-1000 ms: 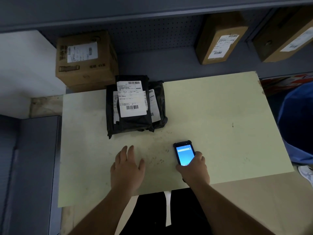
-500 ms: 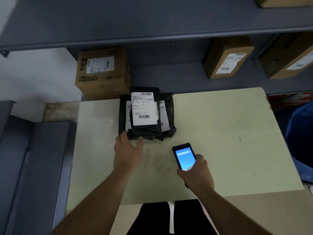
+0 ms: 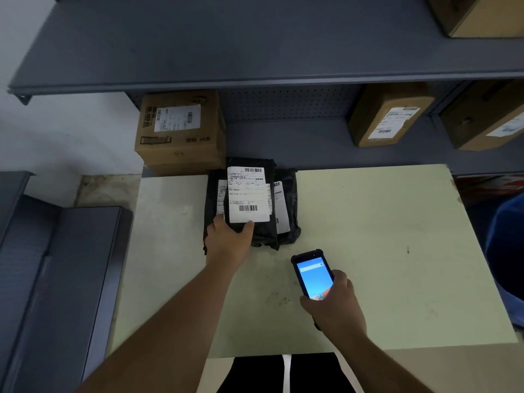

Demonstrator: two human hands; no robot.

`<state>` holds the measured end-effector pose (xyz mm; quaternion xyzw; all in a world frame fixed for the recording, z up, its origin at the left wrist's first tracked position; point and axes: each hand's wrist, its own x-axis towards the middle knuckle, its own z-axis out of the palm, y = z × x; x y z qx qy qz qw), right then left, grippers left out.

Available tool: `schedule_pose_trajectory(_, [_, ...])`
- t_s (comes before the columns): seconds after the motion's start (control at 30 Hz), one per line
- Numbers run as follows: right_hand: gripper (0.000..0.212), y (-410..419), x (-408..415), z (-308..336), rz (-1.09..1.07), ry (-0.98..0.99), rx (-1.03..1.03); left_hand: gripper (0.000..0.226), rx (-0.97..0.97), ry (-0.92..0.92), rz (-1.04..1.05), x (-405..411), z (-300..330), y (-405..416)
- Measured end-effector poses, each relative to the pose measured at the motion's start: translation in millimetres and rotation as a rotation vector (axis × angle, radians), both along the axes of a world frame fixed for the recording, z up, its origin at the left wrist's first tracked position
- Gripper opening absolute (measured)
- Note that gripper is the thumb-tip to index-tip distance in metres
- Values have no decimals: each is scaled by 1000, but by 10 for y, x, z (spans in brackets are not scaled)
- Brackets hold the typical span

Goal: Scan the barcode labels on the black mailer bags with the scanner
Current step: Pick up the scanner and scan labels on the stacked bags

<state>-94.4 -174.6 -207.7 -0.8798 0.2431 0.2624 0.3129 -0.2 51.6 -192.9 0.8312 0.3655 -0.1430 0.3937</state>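
The black mailer bags [image 3: 249, 205] lie in a small overlapping pile at the far left of the pale worktop [image 3: 368, 222], just in front of a brown carton [image 3: 181, 131] on the low shelf behind. The top bag carries a white label [image 3: 247, 194] with one barcode near its far edge and another near its near edge, both facing up and unobstructed; parts of at least two more labels peek out beneath it on either side. The left hand [image 3: 229, 242] rests on the near-left corner of the top bag, its grip pinching that corner with thumb on top and fingers at the left edge. The right hand [image 3: 334, 304] has its grip wrapped around the scanner [image 3: 312, 275] — a handheld unit with a lit blue screen — held over the worktop, near the pile but apart from it, its far end aimed roughly toward the bags. Judging from this, the work looks to be at its start: no bag is set aside as finished, and every label in the pile seems left to scan — the top one first.
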Motion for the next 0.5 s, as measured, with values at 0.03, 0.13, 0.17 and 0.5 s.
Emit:
schedule_pose_trajectory(0.03, [89,-15,-3,1,0,4,-4,95,-15,20,8,29,-17,-2])
schedule_pose_trajectory(0.13, [89,-56,-13,5,-8,14,-11,100,-99,59,70,103,-61,-7])
schedule_pose_trajectory(0.17, [89,-69,-12,5,-14,18,-11,100,-130,66,102,127,-85,-8])
schedule_pose_trajectory(0.5, [92,-170,12,55,-15,37,-23,96,-346,75,240,261,-149,47])
